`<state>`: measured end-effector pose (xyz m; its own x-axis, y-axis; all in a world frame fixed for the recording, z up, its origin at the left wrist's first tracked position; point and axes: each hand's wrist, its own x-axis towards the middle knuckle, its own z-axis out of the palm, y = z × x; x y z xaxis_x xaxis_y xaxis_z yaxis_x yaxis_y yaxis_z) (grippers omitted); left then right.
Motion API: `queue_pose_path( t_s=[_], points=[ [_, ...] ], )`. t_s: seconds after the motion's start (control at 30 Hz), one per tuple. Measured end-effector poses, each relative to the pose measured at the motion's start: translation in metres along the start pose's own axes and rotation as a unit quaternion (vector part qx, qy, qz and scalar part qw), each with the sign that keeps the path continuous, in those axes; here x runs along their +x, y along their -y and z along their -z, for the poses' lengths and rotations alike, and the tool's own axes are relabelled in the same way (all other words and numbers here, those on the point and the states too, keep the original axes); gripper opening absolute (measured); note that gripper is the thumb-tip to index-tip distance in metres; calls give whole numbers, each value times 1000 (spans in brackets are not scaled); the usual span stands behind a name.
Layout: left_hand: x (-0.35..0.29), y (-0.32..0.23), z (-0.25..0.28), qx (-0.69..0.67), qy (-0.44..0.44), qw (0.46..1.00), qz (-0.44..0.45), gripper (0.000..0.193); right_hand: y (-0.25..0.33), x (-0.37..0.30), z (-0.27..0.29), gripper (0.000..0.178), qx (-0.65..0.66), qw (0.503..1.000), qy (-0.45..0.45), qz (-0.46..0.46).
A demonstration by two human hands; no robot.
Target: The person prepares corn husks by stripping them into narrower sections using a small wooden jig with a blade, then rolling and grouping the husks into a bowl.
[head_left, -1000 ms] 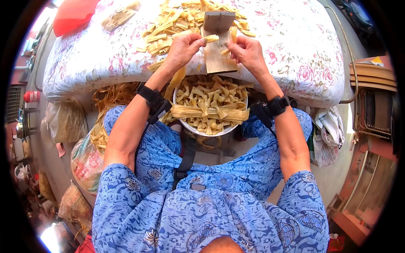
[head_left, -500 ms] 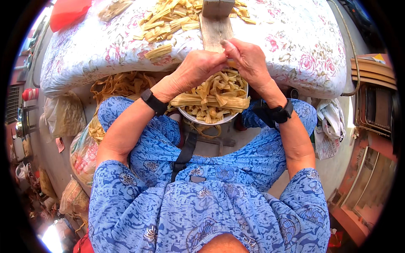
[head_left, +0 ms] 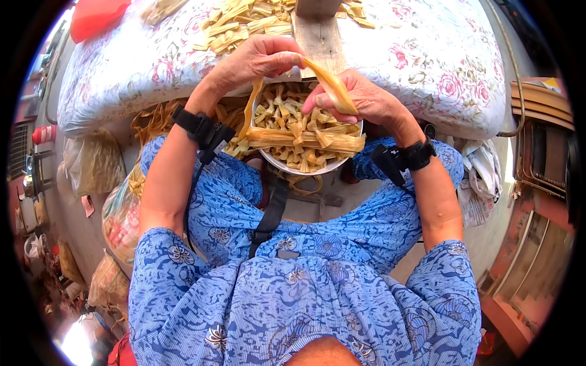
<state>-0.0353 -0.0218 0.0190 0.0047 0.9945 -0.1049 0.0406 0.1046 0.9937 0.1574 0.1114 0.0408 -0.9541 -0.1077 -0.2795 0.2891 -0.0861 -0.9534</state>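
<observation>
A yellow husk strip (head_left: 329, 83), which looks like dried corn husk, stretches between my two hands above a white bowl (head_left: 282, 167). My left hand (head_left: 262, 60) pinches its upper end, and another length of husk (head_left: 249, 113) hangs down below that hand. The strip's broader lower end is held by the thumb and fingers of my right hand (head_left: 364, 99). Short knotted husk pieces (head_left: 293, 110) heap up inside the bowl. Across its front lies a thicker bundle of husk (head_left: 332, 141).
Cut husk pieces (head_left: 244, 27) are piled on a flowered cloth (head_left: 421, 67) beside a wooden board with an upright block (head_left: 317, 43). Loose husks (head_left: 159, 128) lie under the cloth's edge at left. Plastic bags (head_left: 94, 161) stand further left; stacked chairs (head_left: 543, 140) at right.
My hands were close together at the board's near end. Now they are apart, the left further left and up, the right slightly lower, with the husk strip drawn out between them.
</observation>
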Motion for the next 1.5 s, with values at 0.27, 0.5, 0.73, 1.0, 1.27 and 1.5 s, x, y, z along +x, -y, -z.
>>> queue_pose_path(
  t_s=[0.27,0.5,0.73,1.0,1.27,1.5],
  points=[
    [10,29,-59,-415,-8,890,189,26,-2,8,-1,35,1,983,-152,108],
    [10,30,-75,-454,53,869,187,28,-17,17,2,26,-372,900,-208,86],
    [15,39,-75,-491,-57,862,114,15,-32,30,9,19,-458,768,-330,302],
    [18,19,-76,-278,-291,915,-28,19,-24,28,1,13,-315,861,-378,131],
    [18,24,-74,179,-309,932,-63,29,-31,36,-2,8,-352,810,-391,259],
    [16,27,-76,-229,-282,931,35,24,-24,31,9,6,-216,823,-405,333]
  ],
)
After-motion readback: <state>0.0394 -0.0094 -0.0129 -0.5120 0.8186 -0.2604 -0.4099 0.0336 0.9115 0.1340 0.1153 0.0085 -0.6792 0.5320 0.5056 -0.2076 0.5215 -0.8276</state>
